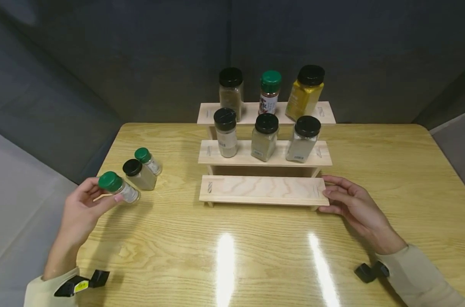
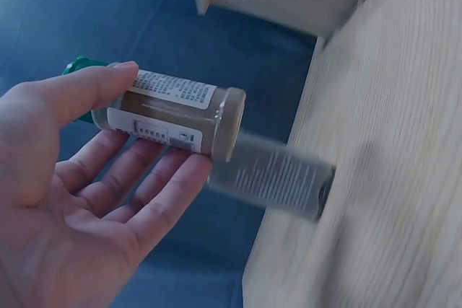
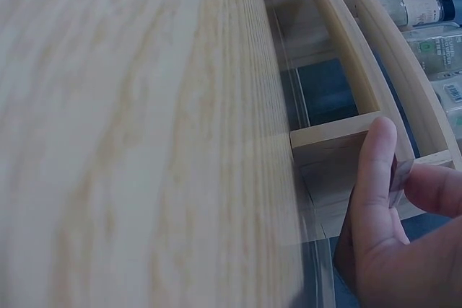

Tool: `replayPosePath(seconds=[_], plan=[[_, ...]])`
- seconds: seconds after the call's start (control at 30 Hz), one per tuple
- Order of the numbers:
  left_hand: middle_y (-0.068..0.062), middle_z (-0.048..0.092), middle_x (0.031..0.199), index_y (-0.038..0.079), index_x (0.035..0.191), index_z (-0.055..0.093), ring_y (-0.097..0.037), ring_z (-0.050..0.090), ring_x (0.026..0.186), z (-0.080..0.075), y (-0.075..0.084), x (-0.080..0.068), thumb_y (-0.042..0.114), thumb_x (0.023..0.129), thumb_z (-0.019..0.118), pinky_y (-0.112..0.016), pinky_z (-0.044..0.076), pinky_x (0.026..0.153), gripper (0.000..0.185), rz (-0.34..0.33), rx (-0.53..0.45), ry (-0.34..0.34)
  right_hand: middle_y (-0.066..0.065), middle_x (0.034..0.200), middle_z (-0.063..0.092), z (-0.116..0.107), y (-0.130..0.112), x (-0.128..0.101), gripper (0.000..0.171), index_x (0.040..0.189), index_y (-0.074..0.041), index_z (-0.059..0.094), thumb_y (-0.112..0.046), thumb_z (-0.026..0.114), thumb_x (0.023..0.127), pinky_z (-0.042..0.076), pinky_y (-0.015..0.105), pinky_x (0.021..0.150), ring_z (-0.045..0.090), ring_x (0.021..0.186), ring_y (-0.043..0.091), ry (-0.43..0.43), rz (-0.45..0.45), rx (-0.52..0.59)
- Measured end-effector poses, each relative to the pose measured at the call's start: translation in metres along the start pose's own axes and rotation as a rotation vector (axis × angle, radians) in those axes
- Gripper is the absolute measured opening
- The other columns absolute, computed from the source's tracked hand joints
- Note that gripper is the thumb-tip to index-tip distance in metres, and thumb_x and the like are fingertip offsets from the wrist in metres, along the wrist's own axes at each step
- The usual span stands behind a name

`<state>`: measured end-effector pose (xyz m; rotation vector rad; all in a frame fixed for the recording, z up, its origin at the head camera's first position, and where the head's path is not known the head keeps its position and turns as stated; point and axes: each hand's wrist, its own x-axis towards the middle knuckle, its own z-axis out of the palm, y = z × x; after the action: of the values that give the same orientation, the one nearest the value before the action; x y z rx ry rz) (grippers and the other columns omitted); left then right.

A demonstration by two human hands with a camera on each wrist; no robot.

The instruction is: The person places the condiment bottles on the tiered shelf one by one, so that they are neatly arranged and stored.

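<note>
Far left, I see the left hand (image 1: 80, 209) holding a green-capped spice jar (image 1: 119, 187) tipped on its side just above the surface (image 1: 232, 247), thumb along the top of the label, fingers (image 2: 137, 185) cradling it from below; the grip wraps the body, not the cap. I judge the jar light, rigid, probably glass or hard clear plastic, smooth where the label ends, so slippery and liable to crack if dropped. Best hold is around the labelled mid-body, where the paper gives friction; the ribbed cap would also grip but could turn. Just beside it stand a black-capped jar (image 1: 139, 175) and a second green-capped jar (image 1: 149, 161), close together. Centre: the three-step wooden rack (image 1: 264, 189), lowest step bare, three jars on the middle step, three on the top. Right: the right hand (image 1: 355, 207) rests on the surface with its fingers lightly curled against the right end of the lowest step, thumb (image 3: 375, 178) pressed to the end board, steadying rather than lifting.
</note>
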<state>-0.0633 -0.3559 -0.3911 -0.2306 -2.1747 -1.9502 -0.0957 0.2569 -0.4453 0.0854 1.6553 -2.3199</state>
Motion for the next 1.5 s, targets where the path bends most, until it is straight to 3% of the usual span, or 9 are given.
replayPosePath(seconds=[0.57, 0.87, 1.13, 1.5], plan=[[-0.007, 0.072, 0.118, -0.006, 0.125, 0.067, -0.016, 0.071, 0.108, 0.069, 0.017, 0.012, -0.029, 0.086, 0.071, -0.025, 0.063, 0.09, 0.045, 0.079, -0.022, -0.284, 0.008, 0.109, 0.065, 0.0, -0.001, -0.001, 0.035, 0.129, -0.016, 0.071, 0.01, 0.056, 0.11, 0.068, 0.037, 0.082, 0.07, 0.098, 0.019, 0.01, 0.005, -0.001], [-0.008, 0.072, 0.118, -0.008, 0.125, 0.067, -0.018, 0.071, 0.107, 0.109, 0.031, 0.031, -0.024, 0.085, 0.075, -0.027, 0.063, 0.091, 0.043, 0.147, -0.043, -0.36, 0.008, 0.109, 0.065, 0.0, 0.0, -0.001, 0.034, 0.132, -0.015, 0.069, 0.008, 0.057, 0.11, 0.068, 0.037, 0.083, 0.069, 0.098, 0.018, 0.001, 0.007, -0.01], [-0.01, 0.072, 0.12, -0.01, 0.126, 0.066, -0.022, 0.07, 0.11, 0.153, 0.048, 0.051, -0.014, 0.087, 0.082, -0.034, 0.064, 0.094, 0.042, 0.128, 0.003, -0.442, 0.008, 0.11, 0.065, 0.001, -0.001, -0.001, 0.033, 0.133, -0.014, 0.068, 0.007, 0.058, 0.11, 0.068, 0.037, 0.083, 0.07, 0.098, 0.019, 0.011, 0.013, -0.02], [-0.013, 0.071, 0.124, -0.004, 0.128, 0.066, -0.03, 0.072, 0.111, 0.197, 0.054, 0.056, -0.008, 0.09, 0.084, -0.044, 0.064, 0.099, 0.043, 0.067, -0.027, -0.577, 0.009, 0.11, 0.065, 0.001, -0.002, -0.003, 0.033, 0.136, -0.012, 0.066, 0.007, 0.057, 0.11, 0.068, 0.037, 0.083, 0.07, 0.099, 0.019, -0.006, 0.005, -0.018]])
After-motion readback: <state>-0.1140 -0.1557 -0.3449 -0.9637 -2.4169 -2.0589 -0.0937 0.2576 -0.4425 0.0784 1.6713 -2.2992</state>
